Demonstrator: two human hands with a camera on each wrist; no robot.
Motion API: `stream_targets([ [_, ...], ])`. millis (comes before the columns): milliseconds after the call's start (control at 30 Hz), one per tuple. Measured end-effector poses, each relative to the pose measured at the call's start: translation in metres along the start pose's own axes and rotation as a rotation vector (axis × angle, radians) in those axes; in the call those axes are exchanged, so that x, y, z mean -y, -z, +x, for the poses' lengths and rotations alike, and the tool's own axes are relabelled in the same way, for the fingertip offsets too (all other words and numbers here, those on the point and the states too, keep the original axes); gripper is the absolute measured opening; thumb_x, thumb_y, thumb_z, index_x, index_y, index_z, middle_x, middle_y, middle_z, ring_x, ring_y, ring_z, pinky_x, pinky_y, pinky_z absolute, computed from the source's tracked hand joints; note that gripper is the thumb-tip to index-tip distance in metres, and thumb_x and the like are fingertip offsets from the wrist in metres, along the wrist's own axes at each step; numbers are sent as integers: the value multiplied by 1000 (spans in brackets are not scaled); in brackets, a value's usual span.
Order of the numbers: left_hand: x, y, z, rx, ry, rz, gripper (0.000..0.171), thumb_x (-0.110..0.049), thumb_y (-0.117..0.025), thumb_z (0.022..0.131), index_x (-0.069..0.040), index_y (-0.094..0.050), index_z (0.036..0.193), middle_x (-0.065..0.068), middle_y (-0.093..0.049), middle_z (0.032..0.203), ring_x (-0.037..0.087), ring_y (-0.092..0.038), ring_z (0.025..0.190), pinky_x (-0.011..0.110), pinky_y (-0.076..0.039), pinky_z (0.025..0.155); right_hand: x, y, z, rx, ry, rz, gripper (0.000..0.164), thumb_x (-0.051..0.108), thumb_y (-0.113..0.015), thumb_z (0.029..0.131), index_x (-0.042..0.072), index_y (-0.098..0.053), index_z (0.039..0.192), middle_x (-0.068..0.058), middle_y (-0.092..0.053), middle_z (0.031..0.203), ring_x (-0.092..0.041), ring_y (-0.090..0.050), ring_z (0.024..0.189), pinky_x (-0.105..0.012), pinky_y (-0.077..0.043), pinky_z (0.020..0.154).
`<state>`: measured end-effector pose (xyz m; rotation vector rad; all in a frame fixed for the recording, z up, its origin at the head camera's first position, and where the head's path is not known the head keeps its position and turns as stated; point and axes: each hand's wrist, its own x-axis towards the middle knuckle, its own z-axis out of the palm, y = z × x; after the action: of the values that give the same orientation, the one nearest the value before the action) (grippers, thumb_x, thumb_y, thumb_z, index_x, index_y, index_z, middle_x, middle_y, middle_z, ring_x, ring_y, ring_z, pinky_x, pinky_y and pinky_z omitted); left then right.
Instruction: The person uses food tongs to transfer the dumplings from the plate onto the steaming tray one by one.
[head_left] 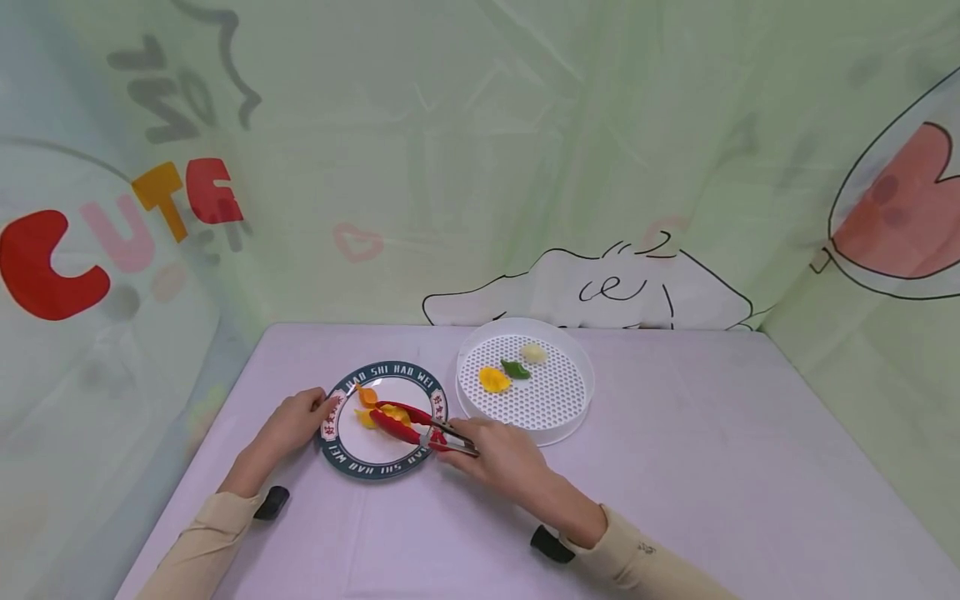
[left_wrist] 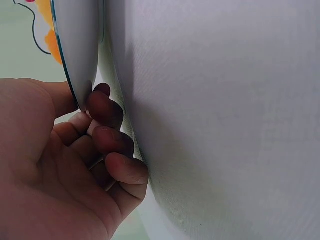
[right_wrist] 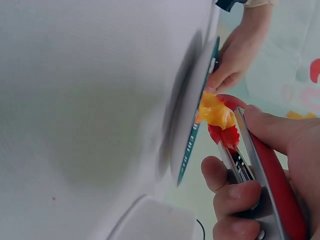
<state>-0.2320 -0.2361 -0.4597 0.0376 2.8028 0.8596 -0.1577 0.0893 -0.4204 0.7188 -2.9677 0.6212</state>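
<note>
My left hand [head_left: 291,421] pinches the left rim of a round plate [head_left: 378,450] with a dark green lettered border; in the left wrist view the thumb lies over the edge and curled fingers are beneath. The right hand [head_left: 504,460] grips metal tongs [right_wrist: 277,192] with red tips, reaching over the plate from the right. Between the red tips is a yellow, dumpling-like piece [right_wrist: 215,111]. Beside it on the plate are an orange piece [head_left: 367,397] and another yellow bit [head_left: 365,418], partly overlapped by the tongs' tips.
Right of the plate stands a round white tray [head_left: 551,408] with a perforated base and raised wall. It holds a yellow piece [head_left: 494,380], a green piece [head_left: 515,370] and a cream piece [head_left: 534,354]. A pale cloth covers the table [head_left: 690,467]; printed curtains [head_left: 480,167] hang behind and beside it.
</note>
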Motion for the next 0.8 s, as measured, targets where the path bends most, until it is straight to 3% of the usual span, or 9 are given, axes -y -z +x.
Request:
stream_targets([
  [200,-1,1,-1,2,-4,1,28,-30,-52,104,-4,-56,95,6,-52,73,19,-52,71,28,-41,62,-2,13,-4,-22,-32,16,50,51,-74,87,19,-70,125,4,-74,97,-7,-50,69,-18,-38,56],
  [367,0,0,0,2,-2,-2,28,-30,-53,104,-5,-57,93,5,-52,72,18,-52,70,28,-41,61,-12,26,-11,-71,-71,24,50,50,-75,86,20,-70,125,5,-74,97,-7,-52,70,-19,-40,58],
  [667,3,-1,2,2,-6,-6,29,-31,-53,104,-5,-57,93,5,-53,72,18,-52,69,28,-40,60,-50,55,-27,-100,-159,-15,54,48,-74,87,17,-68,131,-3,-74,114,-14,-59,80,-27,-44,64],
  [800,6,-2,4,0,-9,5,29,-31,-53,104,-5,-57,93,6,-52,72,19,-52,70,29,-41,61,-70,71,-36,-80,-222,-20,55,46,-74,88,11,-67,130,-7,-74,106,-16,-54,74,-28,-39,58],
])
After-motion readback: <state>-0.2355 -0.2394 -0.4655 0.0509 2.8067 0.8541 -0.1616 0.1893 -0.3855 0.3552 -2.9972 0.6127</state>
